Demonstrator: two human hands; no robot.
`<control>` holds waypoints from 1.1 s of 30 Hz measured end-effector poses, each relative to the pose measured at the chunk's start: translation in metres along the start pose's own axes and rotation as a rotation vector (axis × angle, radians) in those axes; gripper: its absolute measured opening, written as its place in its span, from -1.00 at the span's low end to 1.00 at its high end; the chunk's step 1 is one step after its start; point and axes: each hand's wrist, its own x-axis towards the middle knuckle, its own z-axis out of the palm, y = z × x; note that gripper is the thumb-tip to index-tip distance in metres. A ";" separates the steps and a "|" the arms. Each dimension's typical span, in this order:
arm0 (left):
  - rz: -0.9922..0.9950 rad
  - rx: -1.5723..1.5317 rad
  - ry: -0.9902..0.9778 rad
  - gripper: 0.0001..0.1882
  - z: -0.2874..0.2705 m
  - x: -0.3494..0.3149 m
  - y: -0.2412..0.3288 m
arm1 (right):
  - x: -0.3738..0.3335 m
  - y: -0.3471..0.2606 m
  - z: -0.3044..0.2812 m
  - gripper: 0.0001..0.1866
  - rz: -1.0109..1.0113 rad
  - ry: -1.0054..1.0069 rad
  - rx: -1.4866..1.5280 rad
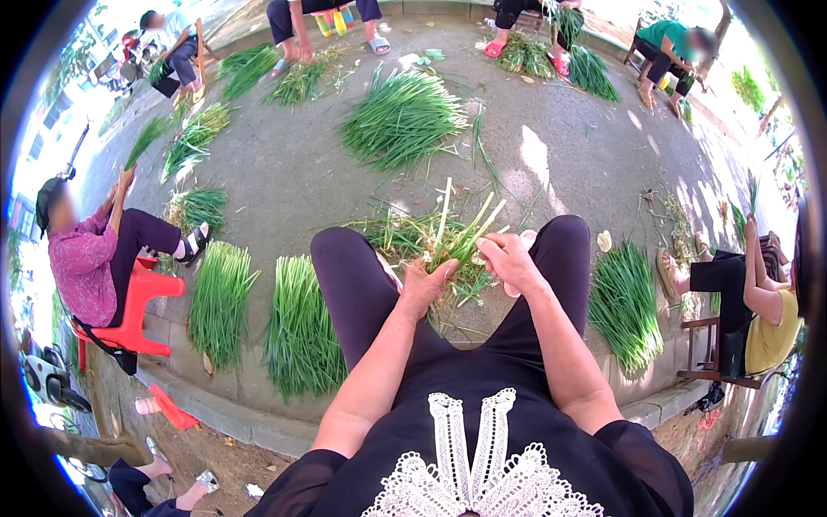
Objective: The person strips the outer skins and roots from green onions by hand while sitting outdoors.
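Between my knees my left hand [425, 287] is wrapped round a small bunch of garlic chives [466, 242], whose pale stalks point up and away from me. My right hand [510, 262] pinches at the right side of the same bunch, fingers closed on the stalks. Under both hands lies a loose heap of trimmings [388, 231], green leaves mixed with dry yellowish bits. Parts of the bunch are hidden behind my left hand.
A big pile of chives [405, 119] lies ahead. Neat stacks [297, 327] lie left of my leg, another stack [624, 306] right of it. A person on a red stool [142, 297] sits at left, another on a wooden chair [711, 353] at right. A curb [250, 426] runs behind me.
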 end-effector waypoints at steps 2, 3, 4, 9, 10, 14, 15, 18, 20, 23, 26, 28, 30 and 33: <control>-0.004 0.014 0.003 -0.79 0.000 0.000 0.001 | 0.003 0.003 -0.003 -0.68 0.004 0.007 -0.031; -0.006 0.021 0.004 -0.80 0.001 -0.001 0.001 | 0.004 0.006 -0.005 -0.68 0.006 0.011 -0.047; 0.000 0.032 -0.004 -0.81 0.001 -0.001 0.002 | 0.005 0.008 -0.004 -0.68 -0.005 0.034 -0.054; 0.098 0.066 -0.041 -0.86 0.001 0.001 -0.003 | 0.003 0.003 -0.002 -0.70 -0.008 0.092 -0.094; 0.111 0.064 -0.049 -0.86 0.002 0.000 -0.002 | 0.003 0.004 -0.002 -0.71 -0.030 0.094 -0.114; 0.125 0.060 -0.072 -0.87 0.002 -0.001 -0.001 | 0.005 0.010 -0.003 -0.74 -0.095 0.110 -0.174; 0.119 0.060 -0.076 -0.88 0.001 -0.001 -0.001 | 0.005 0.011 -0.003 -0.75 -0.105 0.117 -0.183; 0.105 0.084 -0.076 -0.88 0.001 -0.001 0.001 | 0.006 0.011 -0.002 -0.76 -0.171 0.156 -0.235; 0.103 0.068 -0.075 -0.88 0.000 -0.001 0.000 | 0.006 0.010 0.000 -0.77 -0.146 0.180 -0.248; 0.100 0.056 -0.077 -0.87 0.001 -0.001 0.000 | 0.003 0.007 0.001 -0.77 -0.149 0.224 -0.261; 0.102 0.078 -0.080 -0.86 0.001 0.000 0.000 | 0.000 0.006 0.001 -0.78 -0.131 0.249 -0.258; 0.110 0.082 -0.077 -0.85 0.001 0.000 -0.001 | -0.001 0.007 0.001 -0.79 -0.120 0.253 -0.244; 0.124 0.068 -0.072 -0.83 0.002 0.000 -0.002 | -0.001 0.009 0.001 -0.79 -0.126 0.251 -0.221; 0.134 0.080 -0.080 -0.83 0.003 -0.001 0.000 | -0.001 0.014 0.000 -0.81 -0.123 0.233 -0.175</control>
